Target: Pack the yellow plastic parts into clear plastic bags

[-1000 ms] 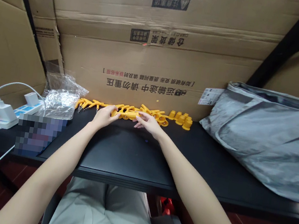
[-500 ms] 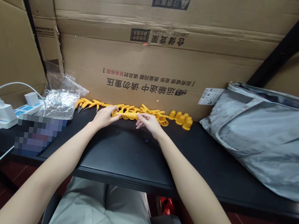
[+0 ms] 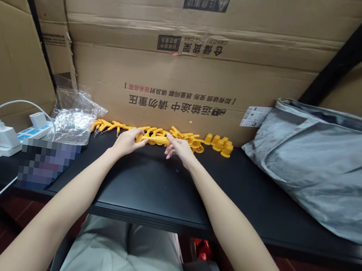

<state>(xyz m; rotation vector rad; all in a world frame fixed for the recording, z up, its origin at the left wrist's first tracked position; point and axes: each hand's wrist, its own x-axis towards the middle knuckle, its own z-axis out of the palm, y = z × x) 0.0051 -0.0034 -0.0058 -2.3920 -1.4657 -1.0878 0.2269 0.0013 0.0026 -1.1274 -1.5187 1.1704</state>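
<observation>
My left hand [image 3: 128, 141] is closed round the left end of a yellow plastic piece [image 3: 158, 140], which lies level between my hands and looks ribbed along its middle. The thumb and fingertips of my right hand [image 3: 181, 149] pinch its right end. Just behind it, against the cardboard, lies a row of yellow branched handles [image 3: 178, 132]; thin metal spirals [image 3: 96, 131] hang below those on the left. Several yellow cup-shaped parts [image 3: 198, 149] lie beside my right hand, their open ends towards me. My fingers hide both ends of the held piece.
Several yellow cups [image 3: 227, 149] stand upside down at the right of the row. A grey bag [image 3: 316, 170] fills the table's right side. Clear plastic wrap [image 3: 73, 121] and a white power strip [image 3: 25, 133] with a cable lie left. Printed cardboard [image 3: 191, 73] stands behind.
The fingers of my right hand have shifted slightly at the right end of the yellow plastic piece. My left hand keeps its hold in nearly the same place.
</observation>
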